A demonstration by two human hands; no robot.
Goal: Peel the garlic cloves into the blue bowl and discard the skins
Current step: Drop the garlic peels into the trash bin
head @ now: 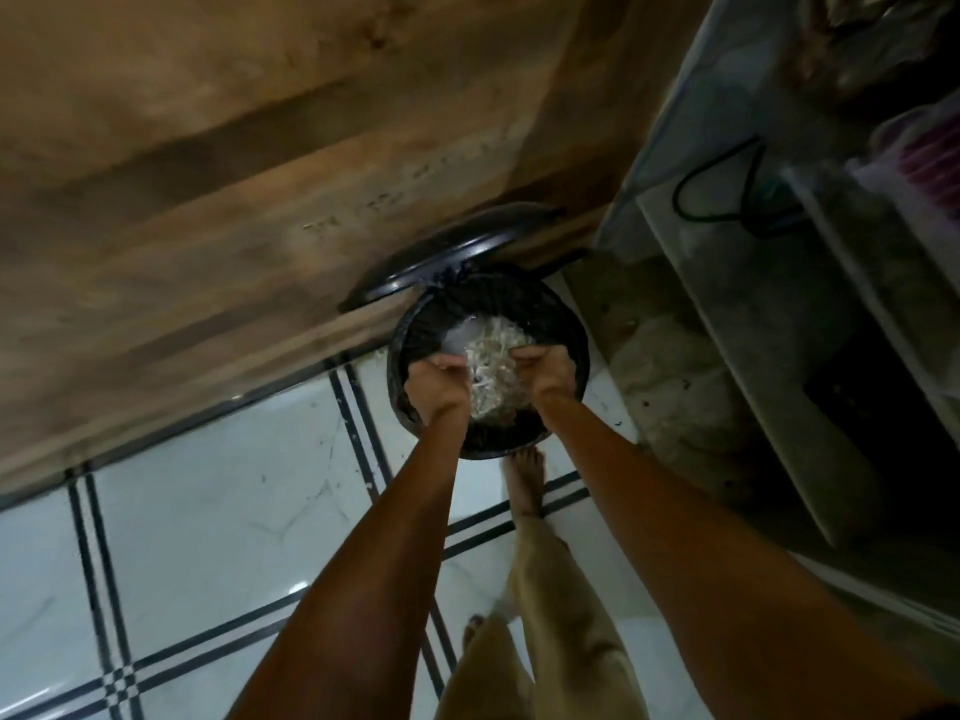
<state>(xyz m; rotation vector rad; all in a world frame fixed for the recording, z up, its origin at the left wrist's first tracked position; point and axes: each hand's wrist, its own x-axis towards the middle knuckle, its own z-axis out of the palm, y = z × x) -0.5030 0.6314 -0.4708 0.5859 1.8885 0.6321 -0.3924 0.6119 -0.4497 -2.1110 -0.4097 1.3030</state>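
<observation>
Leaning over the black bin [488, 452], we reach both arms straight down into its round mouth. Our left hand [439, 379] and right hand [548, 368] each curl their fingers tightly round opposite edges of a clear sheet [458, 336]; the blur keeps us from telling whether it is a sheet or a bag. The garlic skins [493, 363] lie heaped on it between our two hands, inside the ring of the bin's rim and above its dark liner.

At the far rim the lid [447, 257] stands tipped open, its back edge against the wooden panel [260, 174], so that side is closed to us. On the right a shelf unit [769, 324] stands near the bin, with a black cable [717, 192] looped on it. To the left and towards us the tiled floor [208, 511] gives open room. Our bare foot [524, 483] has its toes at the bin's near rim.
</observation>
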